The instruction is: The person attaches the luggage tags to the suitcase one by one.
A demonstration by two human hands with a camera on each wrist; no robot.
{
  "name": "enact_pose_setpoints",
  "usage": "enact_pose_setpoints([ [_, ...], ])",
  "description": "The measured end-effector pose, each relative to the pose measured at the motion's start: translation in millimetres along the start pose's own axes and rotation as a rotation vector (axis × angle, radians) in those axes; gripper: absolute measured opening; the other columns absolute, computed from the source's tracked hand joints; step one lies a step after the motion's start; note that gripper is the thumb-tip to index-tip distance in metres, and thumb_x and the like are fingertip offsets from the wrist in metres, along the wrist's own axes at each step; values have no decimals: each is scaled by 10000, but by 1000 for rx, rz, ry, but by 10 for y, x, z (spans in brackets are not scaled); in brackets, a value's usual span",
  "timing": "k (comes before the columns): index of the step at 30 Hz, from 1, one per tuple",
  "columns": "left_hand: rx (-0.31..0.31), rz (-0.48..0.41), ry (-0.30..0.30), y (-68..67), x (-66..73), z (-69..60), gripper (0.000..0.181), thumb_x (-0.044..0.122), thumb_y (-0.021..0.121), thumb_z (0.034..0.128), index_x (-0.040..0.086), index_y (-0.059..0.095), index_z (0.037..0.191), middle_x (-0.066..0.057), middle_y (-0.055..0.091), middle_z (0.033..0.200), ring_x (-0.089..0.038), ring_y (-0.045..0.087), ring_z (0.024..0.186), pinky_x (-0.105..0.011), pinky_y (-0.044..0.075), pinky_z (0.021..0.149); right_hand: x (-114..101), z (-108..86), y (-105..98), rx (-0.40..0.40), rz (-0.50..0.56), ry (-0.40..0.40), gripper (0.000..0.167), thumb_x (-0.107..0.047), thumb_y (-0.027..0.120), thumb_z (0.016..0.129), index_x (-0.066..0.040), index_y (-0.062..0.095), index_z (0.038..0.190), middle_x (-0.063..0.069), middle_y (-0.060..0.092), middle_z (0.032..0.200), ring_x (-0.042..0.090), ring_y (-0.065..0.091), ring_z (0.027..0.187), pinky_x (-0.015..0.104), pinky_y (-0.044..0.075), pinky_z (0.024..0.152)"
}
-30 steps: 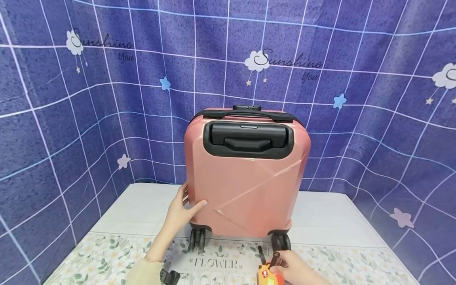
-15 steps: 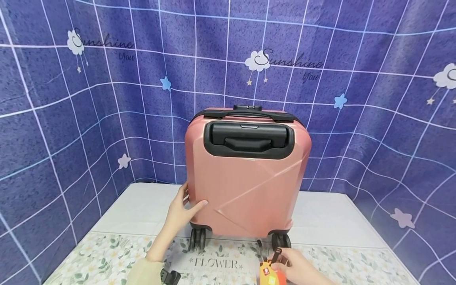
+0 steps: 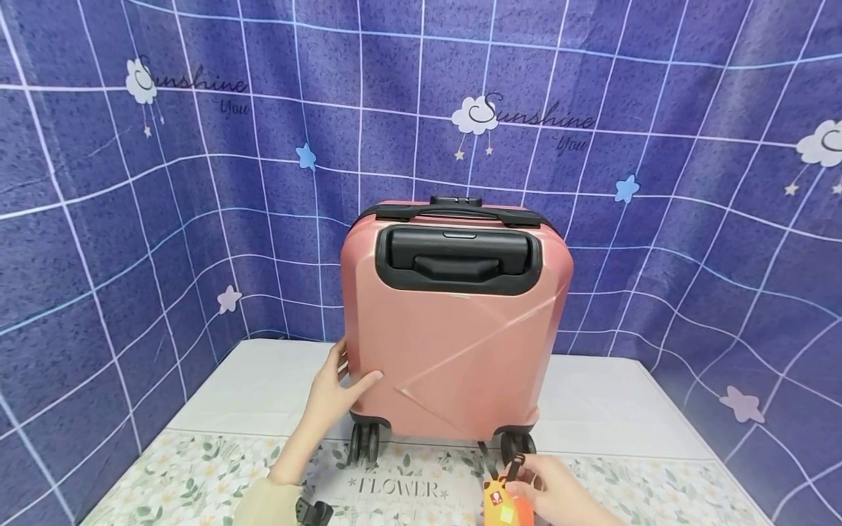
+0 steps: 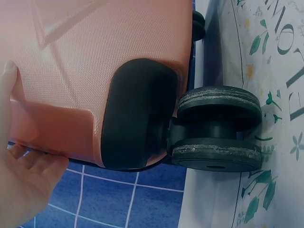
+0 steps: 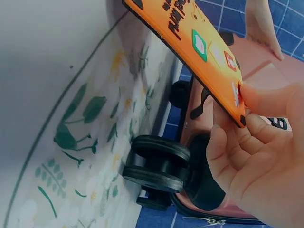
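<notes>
Upright on the table stands a pink hard-shell suitcase (image 3: 454, 358), its black handle recess facing me. My left hand (image 3: 335, 391) grips its lower left edge, thumb on the front face and fingers round the side. In the left wrist view, that hand (image 4: 26, 190) is near a black corner guard and caster wheel (image 4: 216, 154). Below the suitcase's lower right corner, my right hand (image 3: 555, 493) pinches an orange luggage tag (image 3: 505, 511) with a black strap (image 3: 516, 467). The right wrist view shows raised lettering and coloured patches on the tag (image 5: 190, 42).
The floral tablecloth (image 3: 197, 467) has FLOWER printed near the suitcase's front wheels. A white strip (image 3: 263, 387) lies behind it. Purple grid curtain (image 3: 263, 219) closes off the back and both sides. A black wrist device (image 3: 314, 511) sits at the left sleeve.
My right hand has shifted slightly up and right with the luggage tag, and its strap has moved along. The left hand and suitcase stay in place.
</notes>
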State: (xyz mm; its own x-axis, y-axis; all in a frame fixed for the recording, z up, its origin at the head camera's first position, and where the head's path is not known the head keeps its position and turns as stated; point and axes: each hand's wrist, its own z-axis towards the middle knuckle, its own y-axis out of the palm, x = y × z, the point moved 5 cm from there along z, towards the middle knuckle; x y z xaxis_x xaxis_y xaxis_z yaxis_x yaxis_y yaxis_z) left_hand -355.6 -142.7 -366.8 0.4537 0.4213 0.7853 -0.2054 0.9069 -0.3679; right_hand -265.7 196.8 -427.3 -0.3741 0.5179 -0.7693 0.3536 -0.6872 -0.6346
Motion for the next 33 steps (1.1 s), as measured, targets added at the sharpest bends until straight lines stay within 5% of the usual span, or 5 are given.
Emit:
enact_pose_setpoints([
  [6, -4, -5, -2, 3, -5, 1, 888, 316, 769, 772, 109, 260, 1470, -145, 405, 1441, -297, 430, 1310, -387, 400, 1049, -48, -20, -45, 21, -10, 10, 203, -333, 578, 910, -138, 631, 927, -72, 609, 802, 13, 528, 740, 217, 425, 620],
  [13, -4, 1, -3, 6, -12, 4, 884, 312, 768, 775, 116, 259, 1470, -156, 404, 1442, -307, 424, 1315, -389, 396, 1052, -223, -82, -132, 157, -138, -294, 28, -140, 590, 902, -156, 606, 886, -75, 587, 753, -41, 499, 701, 194, 425, 564],
  [16, -1, 7, -4, -2, 16, -1, 868, 282, 764, 783, 107, 262, 1468, -170, 407, 1437, -317, 425, 1312, -391, 394, 1053, -266, -86, -160, 173, -145, -346, 39, -105, 586, 899, -136, 608, 906, -42, 600, 756, -51, 499, 709, 189, 425, 558],
  [26, -15, 0, -20, -68, 384, -99, 828, 155, 743, 795, -18, 262, 1446, -257, 398, 1417, -385, 418, 1299, -425, 392, 1047, -371, -106, -236, 304, -216, -462, 145, -5, 641, 835, -138, 633, 893, -29, 601, 737, -17, 501, 669, 165, 405, 552],
  [33, -15, -8, -28, -20, 131, -52, 850, 254, 754, 793, 78, 264, 1464, -198, 396, 1441, -346, 407, 1319, -419, 383, 1061, -449, -118, -296, 297, -153, -429, 138, -40, 629, 860, -157, 645, 932, -47, 622, 792, -23, 507, 691, 181, 427, 567],
])
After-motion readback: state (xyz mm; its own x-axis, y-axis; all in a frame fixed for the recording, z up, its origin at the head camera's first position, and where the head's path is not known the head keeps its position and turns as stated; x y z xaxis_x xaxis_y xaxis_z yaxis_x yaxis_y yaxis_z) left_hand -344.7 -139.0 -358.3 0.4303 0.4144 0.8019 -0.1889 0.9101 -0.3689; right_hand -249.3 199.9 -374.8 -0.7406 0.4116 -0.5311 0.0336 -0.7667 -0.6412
